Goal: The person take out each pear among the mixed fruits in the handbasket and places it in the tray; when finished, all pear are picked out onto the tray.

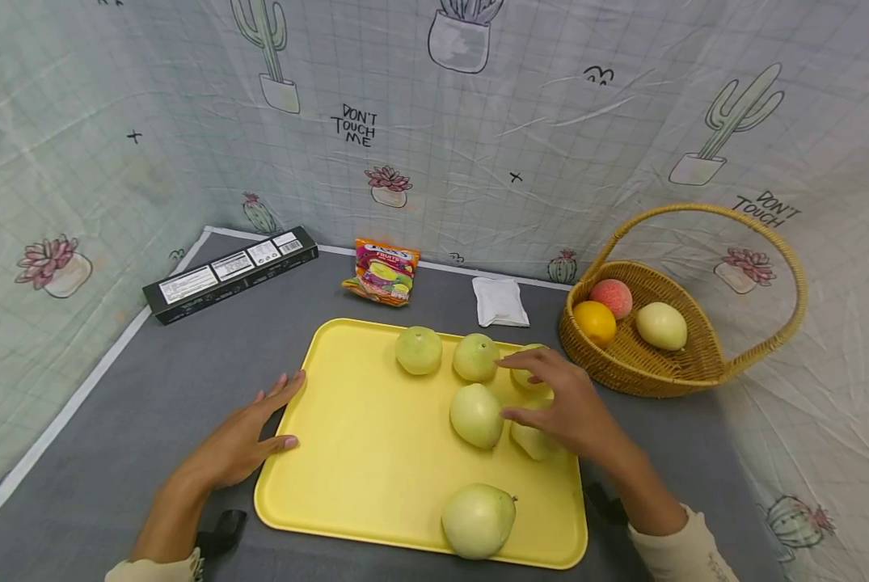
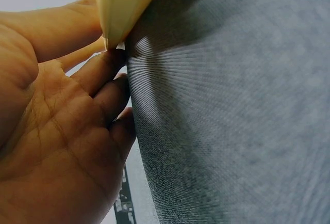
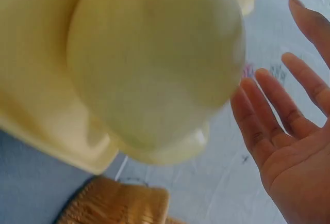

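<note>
My left hand [image 1: 241, 440] rests at the left edge of the yellow tray [image 1: 361, 436], fingers and thumb touching its rim. In the left wrist view the thumb and fingertips meet the tray's side [image 2: 121, 12]. My right hand [image 1: 565, 404] hovers over the tray's right side, thumb and forefinger spread apart with nothing between them. Under and beside it lie a pale green pear [image 1: 477, 416], another pear [image 1: 532, 440] and a round green fruit [image 1: 529, 368], both partly hidden. Two more round green fruits [image 1: 418, 351] sit along the far rim. A larger pear [image 1: 479, 521] lies near the front.
A wicker basket [image 1: 674, 380] with a tall handle stands at the right, holding an orange [image 1: 595, 323], a peach [image 1: 612, 298] and a pear [image 1: 662, 326]. Behind the tray are a candy bag [image 1: 385, 273] and a white packet [image 1: 500, 302]. A long black box [image 1: 232, 273] lies back left.
</note>
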The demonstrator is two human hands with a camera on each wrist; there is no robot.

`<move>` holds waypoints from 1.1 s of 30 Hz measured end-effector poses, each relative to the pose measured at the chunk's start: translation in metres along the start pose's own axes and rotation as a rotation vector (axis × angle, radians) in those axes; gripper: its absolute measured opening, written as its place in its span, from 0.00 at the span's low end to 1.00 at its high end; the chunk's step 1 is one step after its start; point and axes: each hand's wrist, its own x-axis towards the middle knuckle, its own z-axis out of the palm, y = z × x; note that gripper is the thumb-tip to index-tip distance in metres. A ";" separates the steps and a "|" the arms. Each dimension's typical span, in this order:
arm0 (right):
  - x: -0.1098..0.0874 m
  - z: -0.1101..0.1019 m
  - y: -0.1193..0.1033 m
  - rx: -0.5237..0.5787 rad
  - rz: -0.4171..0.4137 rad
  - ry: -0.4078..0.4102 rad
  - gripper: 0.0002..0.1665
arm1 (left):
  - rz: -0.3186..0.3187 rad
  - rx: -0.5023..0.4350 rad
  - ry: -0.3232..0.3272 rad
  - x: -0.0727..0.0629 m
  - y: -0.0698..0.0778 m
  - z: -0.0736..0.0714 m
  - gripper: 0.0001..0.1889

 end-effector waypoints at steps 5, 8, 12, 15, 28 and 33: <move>0.002 -0.017 0.011 -0.036 0.021 0.099 0.37 | -0.003 0.010 -0.001 0.000 0.001 0.000 0.53; 0.003 -0.026 0.020 -0.033 0.041 0.171 0.37 | 0.003 0.014 0.001 0.000 0.000 0.000 0.53; 0.004 -0.035 0.035 0.000 0.076 0.276 0.37 | 0.006 0.013 0.003 0.000 0.000 0.000 0.52; 0.005 -0.041 0.047 0.017 0.102 0.353 0.37 | 0.006 0.014 0.003 0.001 -0.001 0.000 0.53; 0.001 -0.057 0.095 0.065 0.377 0.574 0.29 | 0.003 0.024 0.007 0.001 0.001 0.001 0.53; -0.001 -0.062 0.115 0.063 0.450 0.608 0.30 | 0.010 0.015 0.008 0.000 0.001 0.001 0.52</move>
